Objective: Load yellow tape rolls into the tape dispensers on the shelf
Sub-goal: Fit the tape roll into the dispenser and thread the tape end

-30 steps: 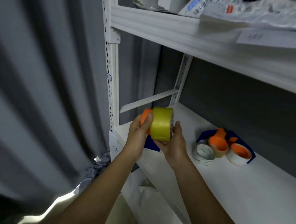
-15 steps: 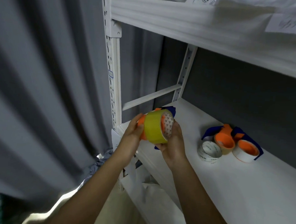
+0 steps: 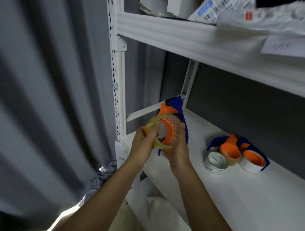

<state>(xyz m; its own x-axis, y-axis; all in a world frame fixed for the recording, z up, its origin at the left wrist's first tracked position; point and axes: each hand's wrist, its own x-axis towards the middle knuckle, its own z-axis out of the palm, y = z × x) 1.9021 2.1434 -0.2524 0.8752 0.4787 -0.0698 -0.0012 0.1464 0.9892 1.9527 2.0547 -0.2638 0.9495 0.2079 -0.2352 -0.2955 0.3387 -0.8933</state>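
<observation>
**Yellow roll held at the dispenser**

Above the white shelf (image 3: 214, 198), the right hand (image 3: 179, 150) grasps the blue-orange tape dispenser (image 3: 176, 113). The left hand (image 3: 143, 145) pinches the yellow tape roll (image 3: 161, 146) around its orange hub. Further right lie two more dispensers (image 3: 238, 151) and a white roll (image 3: 215, 162).

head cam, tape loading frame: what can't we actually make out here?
- Head view: whether the yellow tape roll is fully seated on the orange hub; the left hand and right hand cover its lower edge.
- Held dispenser: handle and blade hidden behind roll and hands.
- Shelf dispensers: overlapping, rear parts hidden, so the count is unclear.
- Paper label on the upper shelf: writing blurred, cut by the right edge.
</observation>
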